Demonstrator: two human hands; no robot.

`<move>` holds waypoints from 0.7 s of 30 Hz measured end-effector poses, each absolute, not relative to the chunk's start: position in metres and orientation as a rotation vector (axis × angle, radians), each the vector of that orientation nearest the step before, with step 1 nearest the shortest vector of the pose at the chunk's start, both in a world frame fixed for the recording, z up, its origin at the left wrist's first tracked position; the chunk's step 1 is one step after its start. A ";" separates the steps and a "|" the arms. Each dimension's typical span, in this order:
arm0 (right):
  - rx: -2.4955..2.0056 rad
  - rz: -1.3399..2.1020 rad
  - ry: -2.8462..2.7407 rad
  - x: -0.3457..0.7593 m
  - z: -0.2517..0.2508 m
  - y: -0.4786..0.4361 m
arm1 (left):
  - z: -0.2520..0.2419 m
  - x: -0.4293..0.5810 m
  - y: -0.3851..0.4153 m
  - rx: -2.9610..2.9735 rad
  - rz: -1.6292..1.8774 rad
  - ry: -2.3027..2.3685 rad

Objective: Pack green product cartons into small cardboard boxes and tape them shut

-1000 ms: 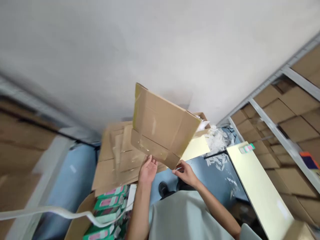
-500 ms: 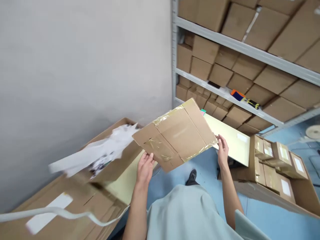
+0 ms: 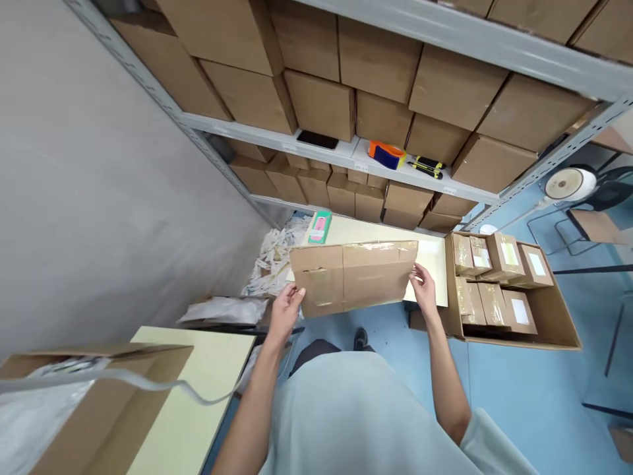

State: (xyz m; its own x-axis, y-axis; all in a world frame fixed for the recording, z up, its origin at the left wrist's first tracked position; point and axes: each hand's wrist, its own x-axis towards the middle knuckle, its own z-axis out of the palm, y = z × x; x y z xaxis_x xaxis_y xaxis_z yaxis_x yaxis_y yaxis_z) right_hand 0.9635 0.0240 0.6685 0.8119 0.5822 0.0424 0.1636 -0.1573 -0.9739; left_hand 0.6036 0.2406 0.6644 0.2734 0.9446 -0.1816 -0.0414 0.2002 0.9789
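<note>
In front of the torso: one flattened cardboard piece (image 3: pixel 368 277), taped along its edges, raised between both hands. Left hand (image 3: pixel 287 307): pinching its left end, thumb on the near face. Right hand (image 3: pixel 424 289): pinching its right end. Beyond: pale table (image 3: pixel 366 227), bearing one green-and-pink box (image 3: pixel 320 227); at its right end, an open carton (image 3: pixel 558 313) of small taped boxes (image 3: pixel 505 257). Farther: grey shelving (image 3: pixel 475 189), stacked with brown boxes (image 3: pixel 321 102).

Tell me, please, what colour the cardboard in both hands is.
The cardboard is brown, with shiny yellowish tape, shown best in the head view.
</note>
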 end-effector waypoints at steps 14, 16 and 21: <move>-1.952 0.275 -0.209 0.983 0.640 0.077 | 0.641 0.755 0.352 1.409 0.644 1.096; -1.964 0.265 -0.169 0.979 0.640 0.087 | 0.636 0.768 0.366 1.440 0.583 1.056; -1.989 0.271 -0.150 0.962 0.633 0.105 | 0.623 0.790 0.393 1.413 0.521 0.897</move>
